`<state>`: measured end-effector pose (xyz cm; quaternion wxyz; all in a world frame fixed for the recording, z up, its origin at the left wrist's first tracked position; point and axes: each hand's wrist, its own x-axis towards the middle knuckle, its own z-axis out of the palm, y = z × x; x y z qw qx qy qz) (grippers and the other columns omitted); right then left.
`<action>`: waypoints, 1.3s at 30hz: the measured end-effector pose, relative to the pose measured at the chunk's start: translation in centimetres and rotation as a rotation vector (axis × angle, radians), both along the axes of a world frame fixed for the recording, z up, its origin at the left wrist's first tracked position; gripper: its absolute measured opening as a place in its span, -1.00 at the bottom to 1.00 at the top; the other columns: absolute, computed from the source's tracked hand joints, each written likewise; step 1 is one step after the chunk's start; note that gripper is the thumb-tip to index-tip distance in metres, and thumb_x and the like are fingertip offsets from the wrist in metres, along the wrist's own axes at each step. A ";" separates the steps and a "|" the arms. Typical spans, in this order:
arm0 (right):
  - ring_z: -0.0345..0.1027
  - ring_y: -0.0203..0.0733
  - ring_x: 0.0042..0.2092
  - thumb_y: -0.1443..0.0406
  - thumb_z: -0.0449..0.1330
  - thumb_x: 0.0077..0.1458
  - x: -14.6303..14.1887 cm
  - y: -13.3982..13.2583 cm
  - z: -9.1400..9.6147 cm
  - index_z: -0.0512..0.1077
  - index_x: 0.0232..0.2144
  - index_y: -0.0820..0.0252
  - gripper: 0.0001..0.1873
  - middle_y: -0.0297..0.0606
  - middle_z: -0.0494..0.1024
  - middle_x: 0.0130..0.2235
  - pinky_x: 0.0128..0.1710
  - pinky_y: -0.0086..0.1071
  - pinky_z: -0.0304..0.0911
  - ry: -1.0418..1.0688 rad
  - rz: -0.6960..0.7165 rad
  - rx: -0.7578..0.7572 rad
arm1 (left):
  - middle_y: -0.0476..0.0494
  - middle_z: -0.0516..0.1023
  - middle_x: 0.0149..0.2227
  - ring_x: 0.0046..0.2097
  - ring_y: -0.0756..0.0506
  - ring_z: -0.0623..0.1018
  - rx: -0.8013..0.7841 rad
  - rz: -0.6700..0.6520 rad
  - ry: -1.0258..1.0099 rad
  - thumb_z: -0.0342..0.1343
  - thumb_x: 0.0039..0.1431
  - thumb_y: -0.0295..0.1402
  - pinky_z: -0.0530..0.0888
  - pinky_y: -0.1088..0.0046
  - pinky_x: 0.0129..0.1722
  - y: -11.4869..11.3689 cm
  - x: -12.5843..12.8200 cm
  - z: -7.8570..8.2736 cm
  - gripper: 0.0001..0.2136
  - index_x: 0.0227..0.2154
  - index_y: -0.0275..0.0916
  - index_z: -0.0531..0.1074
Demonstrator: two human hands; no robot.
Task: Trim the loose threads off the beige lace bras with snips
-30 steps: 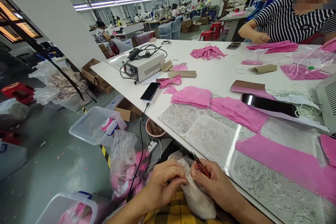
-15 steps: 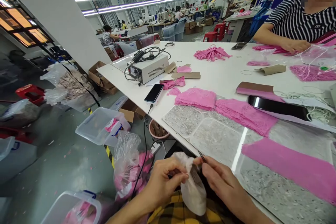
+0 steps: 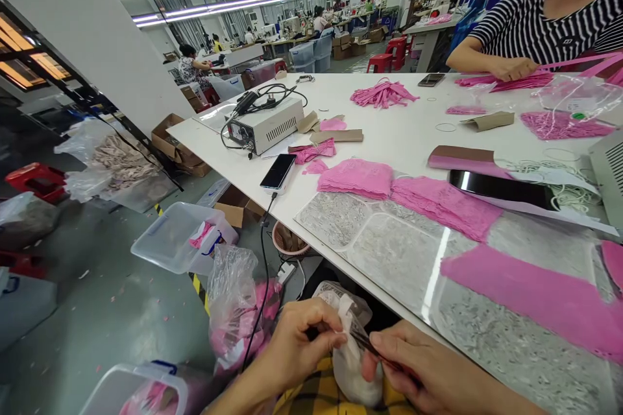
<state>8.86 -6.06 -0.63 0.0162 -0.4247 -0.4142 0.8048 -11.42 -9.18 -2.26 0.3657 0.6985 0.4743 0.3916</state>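
Observation:
My left hand [image 3: 302,342] pinches the top of a small whitish cloth pouch [image 3: 351,363] that hangs over my lap, below the table edge. My right hand [image 3: 422,369] is closed round a thin dark tool with a red handle, probably small scissors [image 3: 368,343], whose tip touches the pouch near my left fingers. Both hands sit close together at the bottom of the view, over a yellow checked fabric [image 3: 325,397].
A white table [image 3: 399,136] carries pink lace stacks [image 3: 357,177], a long pink strip [image 3: 530,295], two phones [image 3: 278,171], a grey machine box [image 3: 265,124] with cables. A person in a striped top [image 3: 540,23] works opposite. Plastic bins [image 3: 178,237] and bags [image 3: 233,301] stand on the floor at left.
My hands have dropped a little lower with the pouch. The scissors tip has turned from pointing up to pointing left into the pouch. The person opposite has shifted hands over pink pieces.

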 end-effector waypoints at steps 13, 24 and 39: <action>-0.32 -0.57 -0.80 0.06 -0.04 0.15 0.2 0.6 0.0 0.46 -0.50 0.27 -0.53 -0.57 0.09 -0.73 -0.86 -0.59 -0.41 -0.032 0.040 -0.059 | -0.07 0.50 -0.55 -0.49 0.03 0.45 0.031 -0.044 0.047 0.19 0.06 -0.41 0.34 0.60 -0.46 -0.2 0.1 -0.4 -0.88 -0.52 -0.30 0.41; -0.29 -0.56 -0.82 0.10 0.03 0.09 -0.4 1.3 -0.1 0.42 -0.61 0.27 -0.58 -0.57 0.10 -0.78 -0.89 -0.60 -0.40 -0.001 0.049 -0.069 | -0.09 0.54 -0.48 -0.43 0.03 0.53 0.308 -0.037 0.087 0.13 0.09 -0.57 0.42 0.65 -0.40 -0.7 0.3 -0.6 -0.91 -0.42 -0.27 0.41; -0.32 -0.56 -0.85 0.12 -0.03 0.12 -0.2 1.2 0.3 0.43 -0.63 0.28 -0.54 -0.56 0.09 -0.80 -0.90 -0.60 -0.42 -0.027 0.100 -0.137 | -0.13 0.57 -0.43 -0.46 0.00 0.53 0.657 -0.128 0.361 -0.06 0.24 -0.48 0.46 0.56 -0.42 -1.3 -0.2 0.5 -0.85 -0.21 -0.25 0.39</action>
